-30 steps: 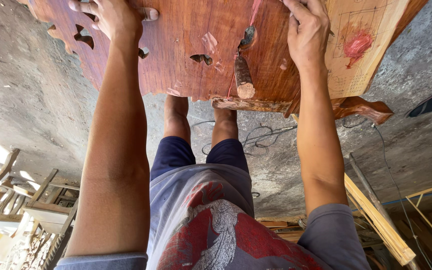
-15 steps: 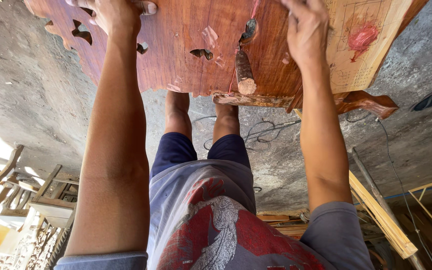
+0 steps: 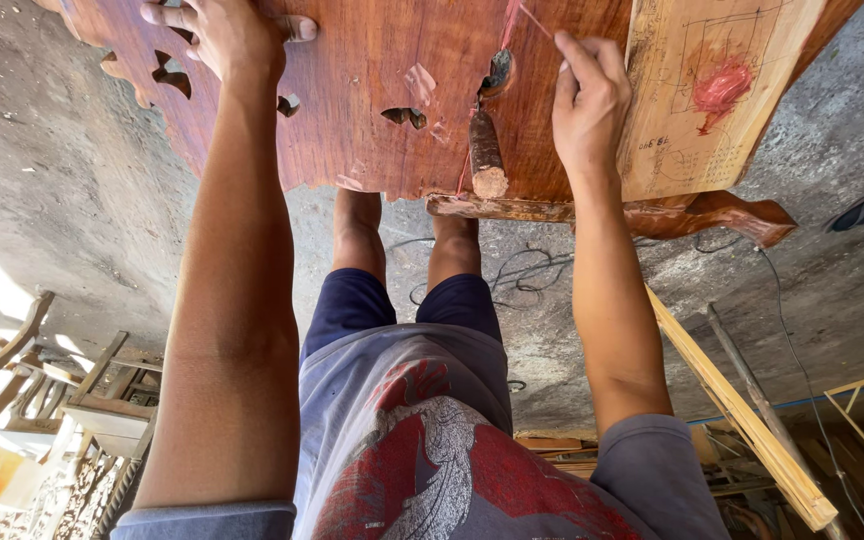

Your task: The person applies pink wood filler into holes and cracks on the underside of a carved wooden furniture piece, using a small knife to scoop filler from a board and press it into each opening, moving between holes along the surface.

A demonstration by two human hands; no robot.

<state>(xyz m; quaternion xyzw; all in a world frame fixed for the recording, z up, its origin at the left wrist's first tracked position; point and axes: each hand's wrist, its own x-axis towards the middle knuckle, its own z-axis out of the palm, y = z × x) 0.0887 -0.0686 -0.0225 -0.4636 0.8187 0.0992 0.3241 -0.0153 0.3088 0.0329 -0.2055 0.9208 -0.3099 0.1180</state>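
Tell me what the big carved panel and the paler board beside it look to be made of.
Carved panel: reddish-brown hardwood by the look, smooth, faintly glossy, grain streaks and pierced cutouts showing. Pale board: lighter raw wood, matte, unfinished, with pencil lines and a red patch.

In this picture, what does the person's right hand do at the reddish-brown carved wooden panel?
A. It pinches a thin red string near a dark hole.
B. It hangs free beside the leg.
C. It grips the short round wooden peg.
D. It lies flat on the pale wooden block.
A: the right hand pinches a thin red string between its fingertips, beside the dark hole in the reddish-brown carved wooden panel.
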